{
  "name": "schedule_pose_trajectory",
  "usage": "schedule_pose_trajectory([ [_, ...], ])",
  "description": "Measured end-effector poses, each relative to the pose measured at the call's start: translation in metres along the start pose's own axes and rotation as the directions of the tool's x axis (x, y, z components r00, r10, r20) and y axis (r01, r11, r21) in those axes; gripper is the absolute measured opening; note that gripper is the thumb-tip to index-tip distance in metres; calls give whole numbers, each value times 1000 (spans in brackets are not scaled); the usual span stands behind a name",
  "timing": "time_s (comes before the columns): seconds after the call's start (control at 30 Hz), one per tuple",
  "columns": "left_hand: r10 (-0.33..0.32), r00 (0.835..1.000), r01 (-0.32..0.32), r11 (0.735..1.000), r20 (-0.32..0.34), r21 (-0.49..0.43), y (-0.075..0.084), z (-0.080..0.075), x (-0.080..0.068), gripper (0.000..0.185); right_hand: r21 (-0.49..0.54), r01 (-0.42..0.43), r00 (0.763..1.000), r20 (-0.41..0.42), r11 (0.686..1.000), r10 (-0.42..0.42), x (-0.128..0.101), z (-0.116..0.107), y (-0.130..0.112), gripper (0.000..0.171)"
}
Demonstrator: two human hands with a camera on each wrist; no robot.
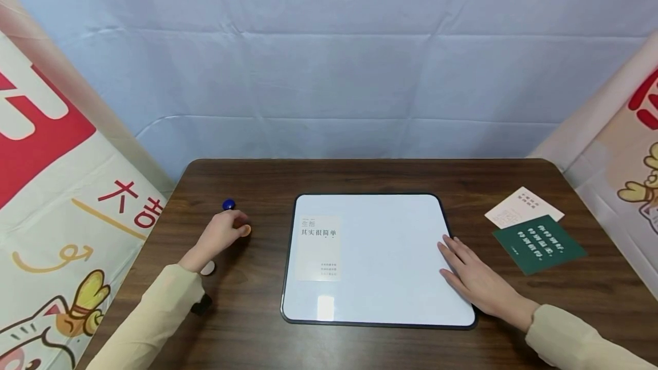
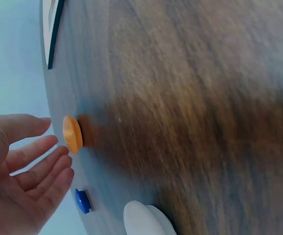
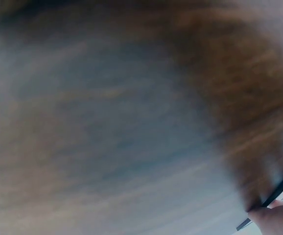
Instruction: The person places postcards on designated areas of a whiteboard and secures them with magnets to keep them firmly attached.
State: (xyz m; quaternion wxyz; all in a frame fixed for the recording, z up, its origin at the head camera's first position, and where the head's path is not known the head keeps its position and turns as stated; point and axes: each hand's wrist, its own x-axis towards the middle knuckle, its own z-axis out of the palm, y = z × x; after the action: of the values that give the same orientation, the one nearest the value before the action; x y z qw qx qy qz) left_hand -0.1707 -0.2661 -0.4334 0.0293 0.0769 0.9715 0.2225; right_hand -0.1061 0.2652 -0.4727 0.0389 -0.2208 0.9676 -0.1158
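Note:
In the head view my left hand [image 1: 220, 234] reaches over the left side of the table to an orange round magnet [image 1: 247, 230]. The left wrist view shows its thumb and fingers spread slightly, close to the magnet [image 2: 73, 134] but not gripping it. Beyond that hand lies a blue magnet [image 1: 228, 204]; a white magnet [image 1: 208, 268] sits beside the wrist. My right hand [image 1: 475, 277] rests with extended fingers on the right edge of a whiteboard [image 1: 390, 256]. A pale card [image 1: 319, 253] with printed characters lies on the board's left part.
A black object [image 1: 201, 304] is partly hidden by the left sleeve. At the right, a green card [image 1: 540, 244] overlaps a pale pink card [image 1: 519, 208]. The wooden table [image 1: 360, 350] ends at a hanging cloth [image 1: 334, 84].

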Motion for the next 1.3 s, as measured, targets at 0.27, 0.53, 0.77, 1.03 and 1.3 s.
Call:
schedule_pose_trajectory([
  [0.27,-84,996,85,994,6,-64,-3,0,1,23,9,6,1000,-1,1000,-6,0,0,0,61],
  [0.53,-157,987,159,982,28,-104,-2,0,4,24,13,11,1000,-7,1000,-11,1,-1,0,60],
  [0.77,-209,977,213,969,49,-126,-1,-1,6,23,15,0,1000,4,1000,0,0,-2,-1,62],
  [1.03,-254,964,264,954,85,-141,-3,-2,7,20,14,-7,1000,10,1000,7,0,-1,-1,63],
  [1.3,-303,945,324,922,127,-211,-1,-4,7,20,13,-11,1000,11,1000,11,0,0,0,63],
])
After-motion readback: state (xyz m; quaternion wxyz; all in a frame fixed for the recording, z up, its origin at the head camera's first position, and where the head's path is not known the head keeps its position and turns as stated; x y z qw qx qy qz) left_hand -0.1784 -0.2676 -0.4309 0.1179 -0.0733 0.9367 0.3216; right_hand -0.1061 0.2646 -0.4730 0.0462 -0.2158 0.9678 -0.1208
